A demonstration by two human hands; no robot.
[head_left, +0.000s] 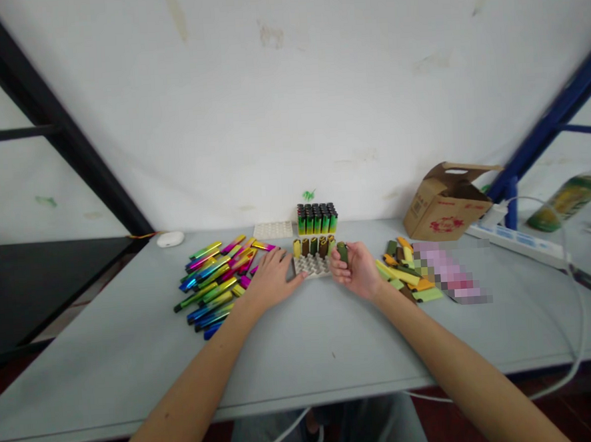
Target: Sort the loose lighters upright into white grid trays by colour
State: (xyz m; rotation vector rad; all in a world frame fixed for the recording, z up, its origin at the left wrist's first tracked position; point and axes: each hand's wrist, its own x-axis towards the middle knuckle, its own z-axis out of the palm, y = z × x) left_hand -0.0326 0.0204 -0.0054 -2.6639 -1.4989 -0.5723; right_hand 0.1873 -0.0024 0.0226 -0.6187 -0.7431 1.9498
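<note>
A dark green lighter (343, 251) stands upright in my right hand (358, 269), whose fingers are closed around it at the right edge of a white tray (312, 266) with a grid of pockets. My left hand (274, 279) lies with its fingers apart at the tray's left edge, the thumb by its front corner, holding nothing. Along the back row of the tray stand several lighters (314, 246) in yellow, brown and green. To the right of my right hand is a loose pile of yellow, green, orange and brown lighters (403, 274).
Shiny multicoloured lighters (213, 279) lie heaped left of my left hand. Behind the tray stands a block of black-topped green lighters (317, 218) beside another white tray (273, 230). An open cardboard box (445, 205), a power strip (522, 242) and a white case (170, 238) sit farther out.
</note>
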